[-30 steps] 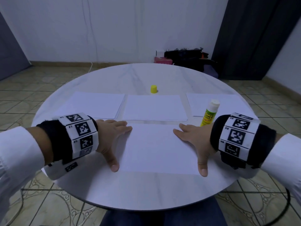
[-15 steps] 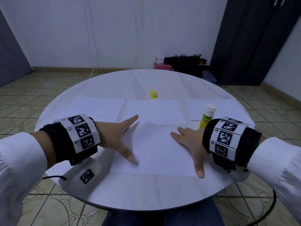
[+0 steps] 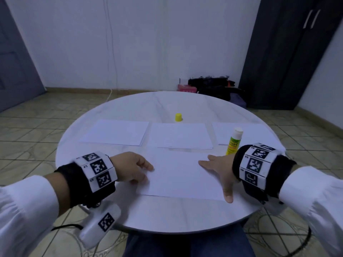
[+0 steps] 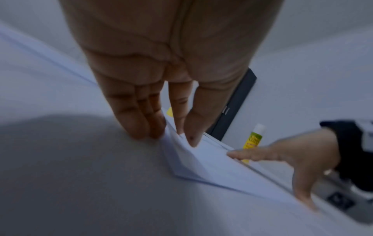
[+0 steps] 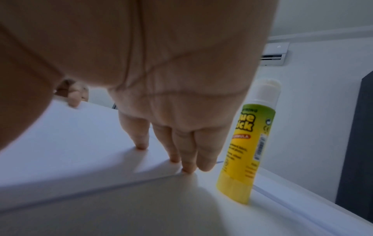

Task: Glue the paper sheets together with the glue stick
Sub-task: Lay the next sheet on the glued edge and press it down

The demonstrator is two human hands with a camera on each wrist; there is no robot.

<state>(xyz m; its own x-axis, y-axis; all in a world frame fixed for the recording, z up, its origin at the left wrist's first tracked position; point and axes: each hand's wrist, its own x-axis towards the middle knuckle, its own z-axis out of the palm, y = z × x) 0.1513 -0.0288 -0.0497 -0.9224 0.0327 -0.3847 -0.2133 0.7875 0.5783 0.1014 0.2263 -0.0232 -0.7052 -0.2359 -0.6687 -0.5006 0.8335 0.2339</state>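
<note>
The person sits at a round, pale marble-look table (image 3: 167, 216) with a white sheet of paper (image 3: 181, 175) lying nearest them on its top. Their left hand (image 3: 131, 168) is at the sheet's left edge, thumb and forefinger pinching that edge and lifting it a little off the table, as the left wrist view shows, with the other fingers (image 4: 139, 126) bunched on the tabletop just beside it. Their right hand (image 3: 220, 169) lies spread and flat on the right side of the same sheet, fingertips (image 5: 141, 146) pressing it down and the thumb stretched along the right edge toward the near corner. Just beyond that hand a yellow and green glue stick (image 3: 233, 141) with a white top stands upright and uncapped on the table, close to the fingers but not touching them. Its small yellow cap (image 3: 178, 117) sits well apart, further back near the table's middle. Three more lots of white paper lie in a row across the table: a left stack (image 3: 115, 131), a middle stack (image 3: 180, 135) and a right sheet (image 3: 254, 130), the glue stick standing at the near left corner of the last. Both wrists wear black bands with white marker tags (image 3: 98, 169).
</note>
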